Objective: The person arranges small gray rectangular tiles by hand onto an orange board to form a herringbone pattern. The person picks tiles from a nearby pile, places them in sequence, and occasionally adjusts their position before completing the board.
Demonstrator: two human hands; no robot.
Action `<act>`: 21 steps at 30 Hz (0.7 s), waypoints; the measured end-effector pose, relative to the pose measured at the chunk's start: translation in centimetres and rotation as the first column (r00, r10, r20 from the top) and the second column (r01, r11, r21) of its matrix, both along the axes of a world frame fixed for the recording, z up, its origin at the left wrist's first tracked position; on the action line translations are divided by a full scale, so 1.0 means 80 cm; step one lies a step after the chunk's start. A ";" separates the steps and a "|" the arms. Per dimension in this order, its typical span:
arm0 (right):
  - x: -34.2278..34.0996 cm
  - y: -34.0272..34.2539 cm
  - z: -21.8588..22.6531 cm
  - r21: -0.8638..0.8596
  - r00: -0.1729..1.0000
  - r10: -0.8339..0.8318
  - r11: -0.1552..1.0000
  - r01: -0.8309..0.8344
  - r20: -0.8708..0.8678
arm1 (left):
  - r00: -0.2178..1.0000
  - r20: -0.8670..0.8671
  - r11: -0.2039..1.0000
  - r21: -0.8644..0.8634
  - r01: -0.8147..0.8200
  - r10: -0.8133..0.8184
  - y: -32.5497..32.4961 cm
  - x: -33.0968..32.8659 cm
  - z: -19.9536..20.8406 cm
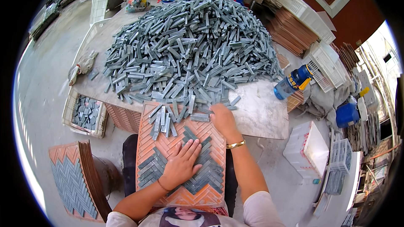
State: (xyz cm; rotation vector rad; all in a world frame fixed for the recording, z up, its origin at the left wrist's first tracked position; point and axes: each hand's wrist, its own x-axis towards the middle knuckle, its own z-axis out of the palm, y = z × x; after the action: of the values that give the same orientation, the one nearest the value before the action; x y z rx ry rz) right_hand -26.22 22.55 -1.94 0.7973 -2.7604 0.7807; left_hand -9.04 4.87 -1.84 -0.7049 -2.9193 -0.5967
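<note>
An orange herringbone-grooved tray [145, 143] rests in front of me, its far edge against the table. Grey stone strips [149, 169] fill a zigzag patch of its grooves. My left hand [181, 164] lies flat on that patch, fingers stretched out. Loose strips [162, 122] lie jumbled on the tray's far left part. At the far right corner of the tray is my right hand [223, 121], its fingers curled in at the near edge of a big heap of grey stone strips [193, 46]. What those fingers hold, if anything, is hidden.
A blue water bottle [290, 85] stands on the table's right side. Left of me are a crate of small grey tiles [67, 113] and a stack of trays topped by a strip-filled one [71, 185]. A white foam box [296, 149] sits at right.
</note>
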 end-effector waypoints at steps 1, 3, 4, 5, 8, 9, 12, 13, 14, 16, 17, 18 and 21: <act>0.005 0.004 0.003 -0.027 0.998 -0.042 0.999 0.044 0.047 | 1.000 0.003 1.000 0.006 -0.001 0.001 0.000 0.000 0.001; 0.029 0.018 0.016 -0.070 0.981 -0.130 0.988 0.141 0.141 | 1.000 0.002 1.000 0.011 0.002 -0.002 0.000 0.001 0.001; 0.046 0.024 0.022 -0.100 0.967 -0.139 0.981 0.163 0.212 | 1.000 0.006 1.000 0.014 0.000 0.000 -0.001 0.002 0.001; 0.067 0.030 0.029 -0.129 0.948 -0.147 0.973 0.189 0.283 | 1.000 0.008 1.000 0.013 -0.005 0.005 -0.001 0.003 0.001; 0.143 0.042 0.042 -0.153 0.915 -0.154 0.963 0.224 0.372 | 1.000 0.021 1.000 0.013 -0.015 0.015 -0.002 0.005 0.003; 0.165 0.046 0.040 -0.147 0.904 -0.175 0.957 0.249 0.391 | 1.000 0.026 1.000 0.022 -0.008 0.007 -0.001 0.003 0.002; 0.206 0.051 0.032 -0.182 0.870 -0.207 0.931 0.316 0.448 | 1.000 0.026 1.000 0.013 -0.010 0.010 0.001 0.001 0.004; 0.211 0.051 0.031 -0.206 0.872 -0.214 0.921 0.330 0.440 | 1.000 0.020 1.000 0.007 -0.013 0.013 0.002 0.001 0.005; 0.215 0.052 0.030 -0.230 0.874 -0.221 0.910 0.344 0.432 | 1.000 0.016 1.000 0.013 -0.016 0.015 0.003 0.001 0.003; 0.218 0.052 0.031 -0.234 0.888 -0.225 0.912 0.337 0.400 | 1.000 0.015 1.000 0.010 -0.018 0.018 0.001 0.001 0.003; 0.219 0.051 0.031 -0.208 0.897 -0.225 0.924 0.320 0.381 | 1.000 0.015 1.000 0.009 -0.021 0.021 0.000 0.002 0.003; 0.218 0.052 0.033 -0.177 0.905 -0.226 0.936 0.304 0.360 | 1.000 0.014 1.000 0.002 -0.019 0.019 0.001 0.001 0.002; 0.213 0.053 0.029 -0.170 0.937 -0.202 0.951 0.257 0.285 | 1.000 0.008 1.000 -0.010 -0.006 0.006 0.007 0.004 0.000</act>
State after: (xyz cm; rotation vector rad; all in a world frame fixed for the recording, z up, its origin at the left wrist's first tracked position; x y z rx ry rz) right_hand -9.17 26.80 0.40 0.3417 -2.8614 1.1725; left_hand -8.73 5.40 -1.83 -0.6960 -2.9326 -0.5869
